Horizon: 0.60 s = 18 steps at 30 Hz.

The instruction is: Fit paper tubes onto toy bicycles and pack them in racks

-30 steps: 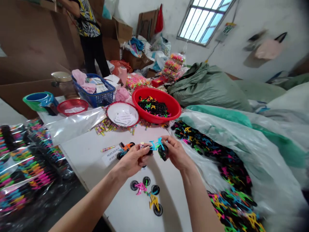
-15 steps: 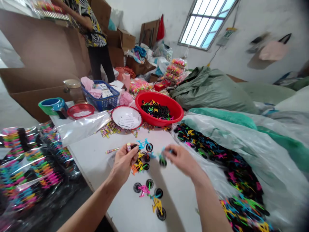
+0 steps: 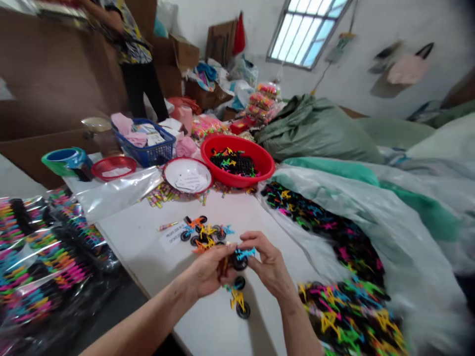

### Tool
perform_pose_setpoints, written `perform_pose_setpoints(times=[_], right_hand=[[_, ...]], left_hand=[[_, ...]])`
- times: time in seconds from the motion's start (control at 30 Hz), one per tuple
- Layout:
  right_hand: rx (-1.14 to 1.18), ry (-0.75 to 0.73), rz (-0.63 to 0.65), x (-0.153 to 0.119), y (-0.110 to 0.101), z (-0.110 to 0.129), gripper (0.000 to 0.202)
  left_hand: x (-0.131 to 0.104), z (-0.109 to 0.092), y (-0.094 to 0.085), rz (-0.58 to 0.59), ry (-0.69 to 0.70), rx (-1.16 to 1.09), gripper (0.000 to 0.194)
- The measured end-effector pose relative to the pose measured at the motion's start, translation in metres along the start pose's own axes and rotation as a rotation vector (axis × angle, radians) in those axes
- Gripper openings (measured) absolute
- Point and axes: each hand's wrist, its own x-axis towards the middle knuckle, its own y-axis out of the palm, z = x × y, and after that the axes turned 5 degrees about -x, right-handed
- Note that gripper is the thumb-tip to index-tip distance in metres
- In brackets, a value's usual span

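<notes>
My left hand (image 3: 213, 269) is closed on a blue toy bicycle (image 3: 243, 256) with black wheels, and a small candy tube partly shows under its fingers. Around the bicycle's right side, the fingers of my right hand (image 3: 265, 262) are bent, touching it. Behind my left hand lies a cluster of orange, yellow and blue toy bicycles (image 3: 206, 232) on the white table (image 3: 148, 247). A yellow toy bicycle (image 3: 238, 299) rests just below my hands. One candy tube (image 3: 167, 226) lies beside a printed paper slip (image 3: 175, 236).
A red basin (image 3: 265, 170) of bicycle parts and a white bowl (image 3: 206, 185) of slips stand at the back. Bicycles spill from plastic (image 3: 415, 232) on the right. Packed bags (image 3: 44, 257) lie left. A person (image 3: 139, 54) stands behind, beside cardboard boxes.
Both hands have come together over the table, now around a blue bicycle. Another blue bicycle now lies with the cluster. The pink bicycle no longer shows. The view has shifted slightly.
</notes>
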Motion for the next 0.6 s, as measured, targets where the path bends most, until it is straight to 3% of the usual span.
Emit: perform_pose_setpoints(times=[0.1,0.2,0.3,0.37,0.43,0.6], right_hand=[[-0.097,0.066,-0.212,-0.016,-0.013,0.001,0.01],[-0.377,0.274,-0.415,-0.029,-0.024,-0.017,0.013],[-0.557,0.426,-0.338,-0.038,-0.02,-0.038,0.013],[-0.44,0.442,-0.312,-0.041,-0.012,-0.04,0.017],[-0.206,0.428,-0.312,-0.043,-0.004,-0.03,0.023],[0.369,0.499,-0.174,-0.048,0.013,-0.01,0.029]], left_hand=[[0.0,0.01,-0.005,-0.065,0.152,0.233,0.033],[-0.003,0.015,-0.014,-0.083,0.207,0.408,0.038],[-0.005,0.021,-0.019,-0.071,0.206,0.494,0.038],[-0.006,0.025,-0.018,-0.034,0.21,0.525,0.036],[-0.006,0.027,-0.016,0.023,0.199,0.509,0.033],[-0.007,0.03,-0.009,0.074,0.188,0.463,0.027]])
